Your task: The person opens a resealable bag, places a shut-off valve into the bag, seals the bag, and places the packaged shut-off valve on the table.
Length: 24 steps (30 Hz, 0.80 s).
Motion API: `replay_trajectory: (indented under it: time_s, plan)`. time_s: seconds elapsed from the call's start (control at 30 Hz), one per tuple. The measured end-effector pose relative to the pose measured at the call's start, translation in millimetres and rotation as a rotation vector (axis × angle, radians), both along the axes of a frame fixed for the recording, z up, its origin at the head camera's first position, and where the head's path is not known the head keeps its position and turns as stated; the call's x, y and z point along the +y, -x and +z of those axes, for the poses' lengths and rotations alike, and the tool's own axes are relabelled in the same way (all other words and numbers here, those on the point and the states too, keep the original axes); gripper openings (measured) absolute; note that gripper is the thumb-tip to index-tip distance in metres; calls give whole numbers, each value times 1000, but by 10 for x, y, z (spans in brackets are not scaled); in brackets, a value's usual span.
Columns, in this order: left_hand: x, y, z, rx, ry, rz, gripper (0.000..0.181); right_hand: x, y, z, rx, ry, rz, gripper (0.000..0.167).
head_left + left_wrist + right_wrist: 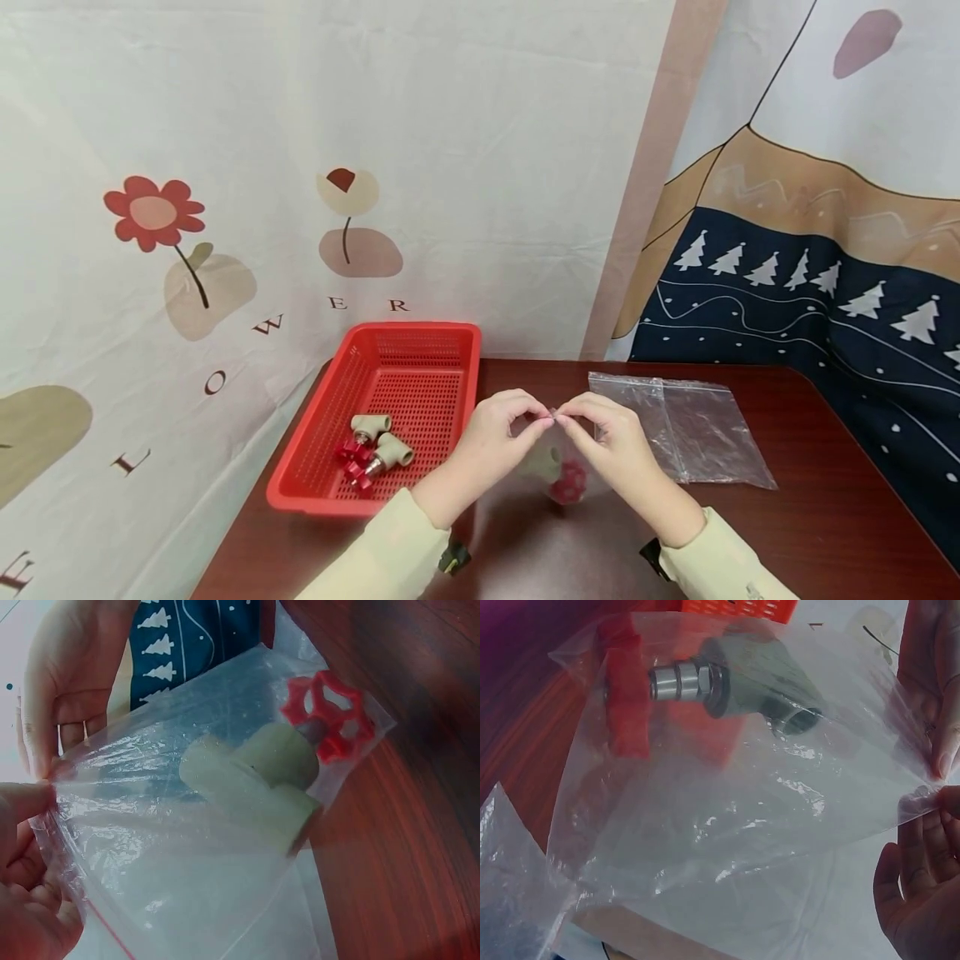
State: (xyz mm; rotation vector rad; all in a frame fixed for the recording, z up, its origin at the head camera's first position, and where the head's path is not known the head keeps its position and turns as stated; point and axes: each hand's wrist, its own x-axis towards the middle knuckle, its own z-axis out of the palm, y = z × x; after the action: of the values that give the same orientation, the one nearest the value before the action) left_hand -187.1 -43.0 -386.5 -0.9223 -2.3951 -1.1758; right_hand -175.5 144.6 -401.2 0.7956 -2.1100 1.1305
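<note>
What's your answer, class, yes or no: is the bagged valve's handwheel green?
No, the right wrist view shows a red handwheel through the clear bag.

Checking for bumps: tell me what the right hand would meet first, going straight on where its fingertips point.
Most likely the left hand; the right hand points at it across the pinched bag. Any gap between them is hard to judge.
</note>
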Motion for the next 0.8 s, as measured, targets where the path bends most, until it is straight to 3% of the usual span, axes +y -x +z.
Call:
replay_trajectory:
  time_s: [0.4,0.8]
  plan:
    - [-15,16,-7,-107,-53,-13,10,21,12,2,-10,7,50,19]
    - [-21,22,-16,-101,-45,-5,9,26,25,-10,-22,3,57,18]
